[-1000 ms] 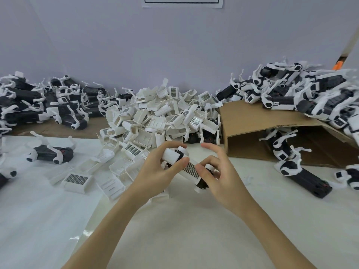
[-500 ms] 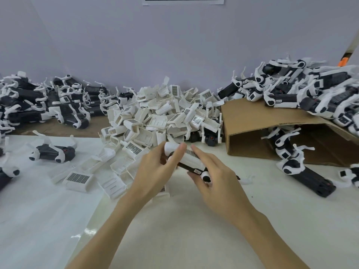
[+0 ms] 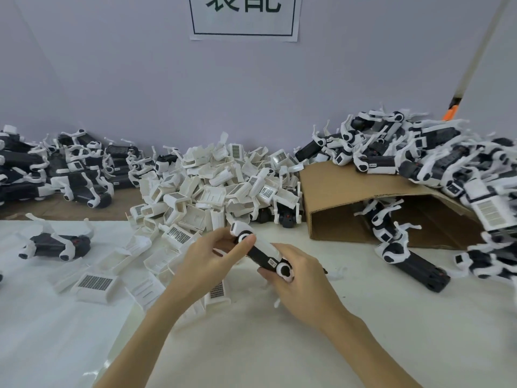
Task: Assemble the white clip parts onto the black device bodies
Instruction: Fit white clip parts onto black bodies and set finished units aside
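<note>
Centrally, above a white worktop (image 3: 363,345) heaped with white clip parts (image 3: 221,183), the left hand (image 3: 207,264) and right hand (image 3: 305,281) each hold a clamped grip on one black device body (image 3: 261,254).

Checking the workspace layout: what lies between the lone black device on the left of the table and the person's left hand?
In the head view, loose white clip parts lie scattered on the white table cover between the lone black device and the left hand.

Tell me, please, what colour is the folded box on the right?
Plain brown cardboard box, seen best in the head view.
</note>
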Motion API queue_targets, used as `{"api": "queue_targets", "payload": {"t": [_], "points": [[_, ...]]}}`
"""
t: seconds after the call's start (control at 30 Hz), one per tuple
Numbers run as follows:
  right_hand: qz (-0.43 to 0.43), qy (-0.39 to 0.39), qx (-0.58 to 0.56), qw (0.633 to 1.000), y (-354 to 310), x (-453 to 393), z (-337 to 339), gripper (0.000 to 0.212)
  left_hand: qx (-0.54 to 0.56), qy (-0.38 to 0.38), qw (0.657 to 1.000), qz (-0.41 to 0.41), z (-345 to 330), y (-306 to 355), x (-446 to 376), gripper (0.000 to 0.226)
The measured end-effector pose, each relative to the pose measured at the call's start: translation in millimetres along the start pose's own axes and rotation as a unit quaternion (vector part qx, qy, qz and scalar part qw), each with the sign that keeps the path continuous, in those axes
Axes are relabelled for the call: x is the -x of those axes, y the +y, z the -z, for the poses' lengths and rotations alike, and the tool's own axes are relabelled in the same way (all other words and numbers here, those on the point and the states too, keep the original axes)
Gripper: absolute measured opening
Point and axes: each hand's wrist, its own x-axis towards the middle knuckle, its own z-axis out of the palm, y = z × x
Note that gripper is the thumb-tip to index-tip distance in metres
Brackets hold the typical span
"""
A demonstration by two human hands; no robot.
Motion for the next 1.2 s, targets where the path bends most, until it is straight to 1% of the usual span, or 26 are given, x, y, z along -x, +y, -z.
{"api": "queue_targets", "payload": {"t": [0.07,0.1,0.13,0.17,0.2,0.23,0.27,0.3,0.33,0.37,0.4,0.47,0.5,0.53,0.6,0.67,0.73,0.77,0.83,0.87,0.93,1.0,1.03,1.1,1.17,1.2], "points": [[-0.094,-0.042,-0.137,0.985,-7.6,-6.1,5.6,0.014,0.085,0.012,0.995,0.043,4.7,5.6,-11.9,0.066],[-0.126,-0.049,-0.213,0.968,-12.7,-14.8,13.5,0.016,0.139,0.026,0.987,0.077,8.1,9.0,-17.4,0.072],[-0.146,-0.038,-0.284,0.947,-17.2,-28.4,26.5,0.022,0.176,0.049,0.98,0.081,11.6,10.8,-20.0,0.074],[-0.157,-0.009,-0.367,0.917,-22.2,-44.7,45.3,0.032,0.188,0.08,0.978,0.046,13.6,11.6,-18.1,0.073],[-0.155,0.033,-0.465,0.871,-27.7,-61.5,69.3,0.043,0.183,0.108,0.977,0.008,13.7,12.8,-14.4,0.07],[-0.14,0.077,-0.565,0.809,-33.3,-76.2,94.8,0.054,0.173,0.123,0.977,-0.026,13.7,10.6,-9.8,0.066],[-0.123,0.106,-0.643,0.749,-38.7,-87.4,118.4,0.07,0.178,0.12,0.976,-0.035,13.3,8.2,-4.0,0.064],[-0.111,0.109,-0.694,0.703,-42.3,-94.9,136.9,0.089,0.18,0.113,0.976,-0.037,11.8,7.0,-2.3,0.064],[-0.112,0.095,-0.717,0.681,-44.6,-97.6,148.7,0.105,0.172,0.11,0.978,-0.035,10.0,3.5,-0.8,0.063],[-0.117,0.072,-0.72,0.68,-44.2,-97.8,151.2,0.112,0.152,0.104,0.982,-0.031,8.0,2.1,-3.2,0.062],[-0.126,0.052,-0.704,0.697,-43.0,-94.5,145.2,0.111,0.12,0.096,0.988,-0.031,5.4,0.8,-4.3,0.061],[-0.153,0.027,-0.637,0.755,-35.8,-83.3,115.1,0.094,0.058,0.084,0.994,-0.038,0.8,0.0,-4.7,0.056],[-0.173,0.019,-0.604,0.778,-30.8,-75.3,95.0,0.082,0.019,0.079,0.996,-0.048,-1.6,-2.3,-3.6,0.053],[-0.198,0.008,-0.579,0.791,-25.6,-66.7,74.2,0.069,-0.022,0.077,0.995,-0.063,-3.2,-4.2,-3.4,0.05],[-0.237,-0.02,-0.55,0.801,-18.2,-51.1,37.4,0.047,-0.107,0.079,0.986,-0.095,-7.2,-8.1,-5.0,0.041],[-0.252,-0.046,-0.534,0.806,-13.2,-42.0,12.1,0.036,-0.166,0.093,0.974,-0.12,-9.9,-11.2,-5.3,0.032],[-0.243,-0.054,-0.521,0.816,-7.5,-38.8,-2.9,0.028,-0.175,0.115,0.971,-0.117,-7.8,-15.5,-6.8,0.027],[-0.232,-0.051,-0.523,0.819,-4.6,-38.4,-7.0,0.024,-0.165,0.131,0.972,-0.1,-3.3,-17.3,-9.5,0.024],[-0.22,-0.043,-0.539,0.812,0.8,-37.4,-11.6,0.022,-0.143,0.186,0.97,-0.068,14.2,-20.8,-19.7,0.021],[-0.216,-0.043,-0.547,0.807,2.9,-36.6,-12.9,0.022,-0.152,0.221,0.962,-0.056,27.0,-23.2,-26.8,0.021],[-0.206,-0.048,-0.547,0.81,5.2,-36.2,-14.4,0.021,-0.241,0.278,0.93,-0.016,59.6,-30.8,-42.7,0.025],[-0.195,-0.052,-0.538,0.818,5.3,-38.5,-14.8,0.018,-0.374,0.289,0.879,0.069,98.7,-43.2,-55.8,0.035],[-0.192,-0.053,-0.534,0.822,5.3,-39.6,-15.2,0.017,-0.43,0.267,0.852,0.131,118.2,-50.9,-59.8,0.038],[-0.188,-0.056,-0.529,0.825,4.2,-39.9,-15.6,0.017,-0.511,0.187,0.796,0.264,149.4,-68.1,-63.6,0.046],[-0.188,-0.054,-0.529,0.826,4.0,-39.2,-15.9,0.017,-0.546,0.111,0.743,0.371,168.3,-86.4,-63.9,0.054],[-0.189,-0.054,-0.53,0.825,4.2,-38.8,-15.8,0.017,-0.549,0.091,0.729,0.398,173.6,-94.5,-63.2,0.053]]}}
